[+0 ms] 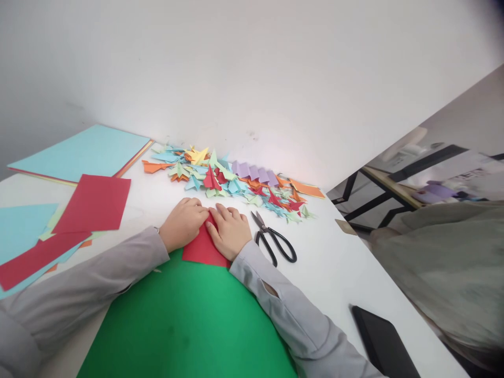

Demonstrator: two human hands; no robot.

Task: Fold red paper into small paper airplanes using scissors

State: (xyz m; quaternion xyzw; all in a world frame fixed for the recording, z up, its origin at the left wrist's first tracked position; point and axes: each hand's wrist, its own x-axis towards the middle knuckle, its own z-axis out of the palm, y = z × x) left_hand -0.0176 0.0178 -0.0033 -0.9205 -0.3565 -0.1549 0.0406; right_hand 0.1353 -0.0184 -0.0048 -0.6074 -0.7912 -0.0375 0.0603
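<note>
Left hand (184,224), right hand (230,231), red paper (202,249) beneath, distant lettering (470,174) (blurred)

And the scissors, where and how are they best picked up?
Probably by the black handle loops, the right hand coming from the near side: the scissors lie flat, loops toward the person, pointed blades aimed away.

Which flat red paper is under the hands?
The red sheet at the far edge of the green surface: the left hand and right hand rest on it, while no hand touches the red rectangle or red strip at left.
</note>
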